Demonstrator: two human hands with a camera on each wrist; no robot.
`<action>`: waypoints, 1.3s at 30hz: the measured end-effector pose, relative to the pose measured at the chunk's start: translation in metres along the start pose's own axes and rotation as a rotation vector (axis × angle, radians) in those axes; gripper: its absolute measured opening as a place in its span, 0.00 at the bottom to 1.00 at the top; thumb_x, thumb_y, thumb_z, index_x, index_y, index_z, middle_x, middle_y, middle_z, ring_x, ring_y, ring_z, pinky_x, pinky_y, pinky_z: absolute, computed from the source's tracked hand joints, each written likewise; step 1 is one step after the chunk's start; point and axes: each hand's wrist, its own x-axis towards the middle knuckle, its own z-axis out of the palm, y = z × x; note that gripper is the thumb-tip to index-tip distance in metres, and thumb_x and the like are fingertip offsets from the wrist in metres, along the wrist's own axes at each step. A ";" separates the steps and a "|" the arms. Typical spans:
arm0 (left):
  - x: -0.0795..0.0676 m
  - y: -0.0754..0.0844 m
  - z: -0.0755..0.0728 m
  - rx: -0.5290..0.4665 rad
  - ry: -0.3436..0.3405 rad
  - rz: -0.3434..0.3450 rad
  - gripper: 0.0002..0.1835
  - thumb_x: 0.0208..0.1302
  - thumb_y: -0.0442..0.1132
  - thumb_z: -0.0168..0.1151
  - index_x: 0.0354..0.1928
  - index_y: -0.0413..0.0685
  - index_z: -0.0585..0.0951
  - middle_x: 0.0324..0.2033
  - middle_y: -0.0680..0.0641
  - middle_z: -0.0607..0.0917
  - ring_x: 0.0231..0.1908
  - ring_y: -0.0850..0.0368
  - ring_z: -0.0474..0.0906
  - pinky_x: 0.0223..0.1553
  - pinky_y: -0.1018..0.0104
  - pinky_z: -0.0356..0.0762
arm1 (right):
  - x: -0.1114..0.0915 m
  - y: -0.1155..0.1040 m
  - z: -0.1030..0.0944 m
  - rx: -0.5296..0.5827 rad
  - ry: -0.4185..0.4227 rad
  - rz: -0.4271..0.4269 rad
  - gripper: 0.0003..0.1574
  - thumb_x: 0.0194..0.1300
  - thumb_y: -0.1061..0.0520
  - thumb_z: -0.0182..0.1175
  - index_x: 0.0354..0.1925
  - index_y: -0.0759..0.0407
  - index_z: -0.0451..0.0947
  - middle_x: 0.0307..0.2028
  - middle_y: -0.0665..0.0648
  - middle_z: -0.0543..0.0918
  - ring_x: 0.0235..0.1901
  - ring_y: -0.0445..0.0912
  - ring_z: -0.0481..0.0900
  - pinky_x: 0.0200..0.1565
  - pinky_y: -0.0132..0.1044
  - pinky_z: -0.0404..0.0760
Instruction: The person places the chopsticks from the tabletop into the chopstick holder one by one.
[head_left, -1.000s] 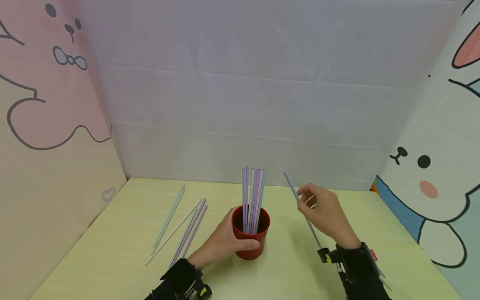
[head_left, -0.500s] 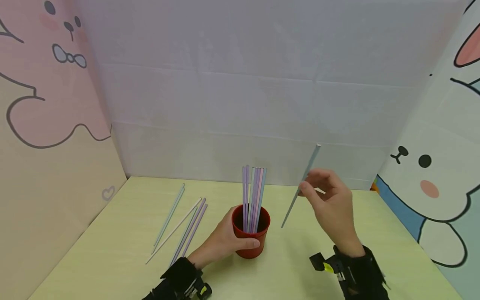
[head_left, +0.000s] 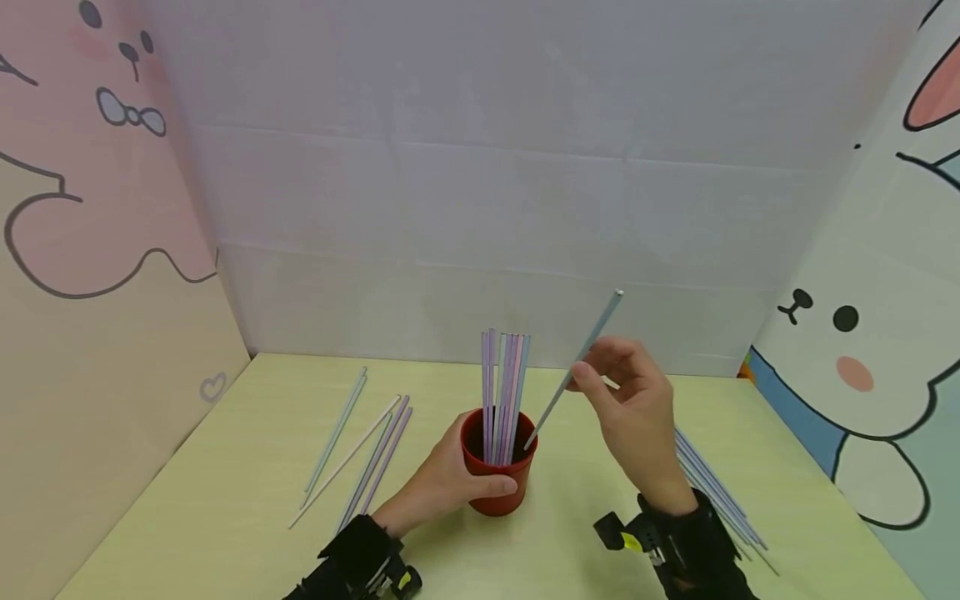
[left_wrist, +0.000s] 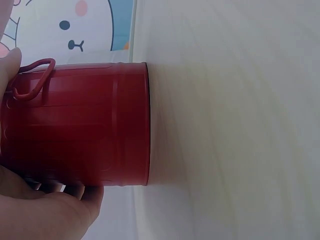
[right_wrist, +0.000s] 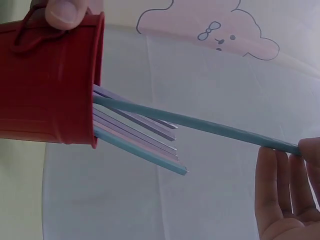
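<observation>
My left hand (head_left: 446, 479) grips a small red bucket (head_left: 497, 493) from its left side, thumb across the front; the bucket stands upright on the table. Several lilac, pink and pale blue straws (head_left: 505, 392) stand inside it, upper ends sticking out. Between thumb and fingertips, my right hand (head_left: 633, 412) pinches one blue-green straw (head_left: 576, 363) near its upper part. That straw slants down to the left, its lower end inside the bucket's mouth at the right rim. The right wrist view shows the same straw (right_wrist: 200, 125) crossing the bucket's rim.
Left of the bucket, several loose straws (head_left: 384, 458) lie on the pale yellow table (head_left: 570, 517). Another bunch of straws (head_left: 716, 492) lies at the right, partly behind my right wrist. A white wall (head_left: 480, 208) rises at the table's back edge.
The straw in my right hand has turned from leaning left to leaning right, and has moved left into the bucket's mouth. My left hand and the bucket stay in place.
</observation>
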 end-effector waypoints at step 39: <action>0.003 -0.014 -0.001 0.017 0.012 0.007 0.47 0.48 0.46 0.76 0.67 0.58 0.58 0.57 0.56 0.71 0.53 0.57 0.70 0.52 0.55 0.72 | -0.025 0.090 0.021 -0.430 -0.173 0.256 0.15 0.61 0.56 0.66 0.46 0.49 0.76 0.32 0.50 0.81 0.32 0.41 0.79 0.36 0.38 0.82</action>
